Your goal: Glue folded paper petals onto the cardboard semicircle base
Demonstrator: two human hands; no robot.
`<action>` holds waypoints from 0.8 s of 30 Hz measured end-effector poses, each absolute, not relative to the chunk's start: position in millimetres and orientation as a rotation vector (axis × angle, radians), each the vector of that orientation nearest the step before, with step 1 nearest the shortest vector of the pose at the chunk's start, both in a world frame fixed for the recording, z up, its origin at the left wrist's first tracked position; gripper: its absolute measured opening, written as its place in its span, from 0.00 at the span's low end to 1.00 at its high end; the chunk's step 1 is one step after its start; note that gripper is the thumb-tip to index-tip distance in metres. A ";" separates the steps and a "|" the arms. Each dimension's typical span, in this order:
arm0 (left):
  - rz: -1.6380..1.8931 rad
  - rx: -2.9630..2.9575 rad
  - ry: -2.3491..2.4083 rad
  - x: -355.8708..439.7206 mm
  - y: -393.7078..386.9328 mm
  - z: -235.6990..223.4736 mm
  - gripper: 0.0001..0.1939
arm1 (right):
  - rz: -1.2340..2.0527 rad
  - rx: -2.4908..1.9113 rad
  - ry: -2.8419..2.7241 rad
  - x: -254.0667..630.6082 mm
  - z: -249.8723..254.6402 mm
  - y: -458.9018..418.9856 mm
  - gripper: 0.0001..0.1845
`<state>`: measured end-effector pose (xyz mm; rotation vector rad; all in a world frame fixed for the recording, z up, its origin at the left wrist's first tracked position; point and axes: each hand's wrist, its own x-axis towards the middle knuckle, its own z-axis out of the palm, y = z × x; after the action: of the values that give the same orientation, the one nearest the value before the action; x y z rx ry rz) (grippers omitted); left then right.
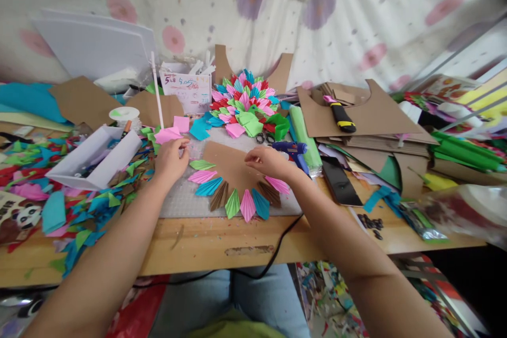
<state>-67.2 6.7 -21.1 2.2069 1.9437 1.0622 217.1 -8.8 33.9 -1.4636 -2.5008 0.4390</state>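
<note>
A brown cardboard piece (227,161) lies on a grey cutting mat (174,206), its curved lower edge fringed with pleated paper leaves, among them a green one (232,204), a pink one (247,206) and a blue one (261,204). My left hand (173,157) is left of the cardboard, beside loose pink paper pieces (168,134); its thumb and fingers are apart. Over the right part of the cardboard is my right hand (266,161), fingers bent and tips close together. Whatever they may pinch is hidden. Just beyond it lies a blue glue gun (291,149).
Behind the mat stands a cardboard piece covered with colourful pleated leaves (245,97). Paper scraps and a white open box (97,161) fill the left. Rightward are stacked cardboard (368,111), a utility knife (343,118) and a phone (341,181). A black cord (277,248) crosses the table's front edge.
</note>
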 end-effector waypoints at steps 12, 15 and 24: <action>1.193 2.195 2.001 -79.8 9.6 -14.6 0.12 | 0.302 -1.509 -2.400 216.1 24.9 10.8 0.11; 1.200 2.171 2.042 -83.3 11.6 -14.9 0.12 | 0.275 -1.501 -2.395 213.2 20.2 16.8 0.11; 1.165 2.193 2.002 -75.8 7.1 -12.0 0.11 | 0.298 -1.543 -2.340 198.6 17.0 25.6 0.13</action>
<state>-75.8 7.1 -12.0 2.1929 2.0016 1.1645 198.6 25.6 17.0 -1.5428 -2.3400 0.2985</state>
